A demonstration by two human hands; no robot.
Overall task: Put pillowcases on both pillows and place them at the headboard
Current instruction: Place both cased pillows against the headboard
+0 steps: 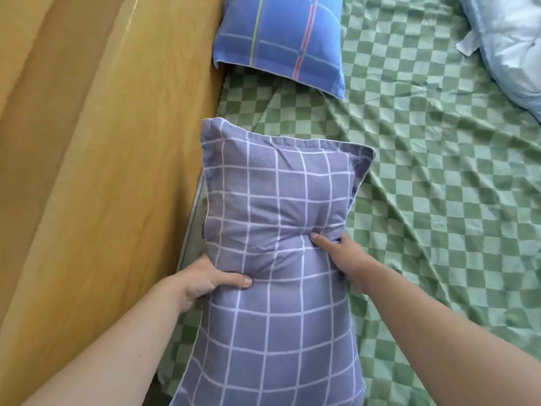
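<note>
Gripping the grid-patterned pillow (272,259) at mid-length, left hand (205,281) and right hand (342,256) pinch opposite sides above the checked bed (439,200); it dents, looking soft and light.

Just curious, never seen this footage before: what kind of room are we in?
Most likely a bedroom: a green checked bedsheet, a blue pillow against a tan headboard, and a grid-patterned pillow.
</note>
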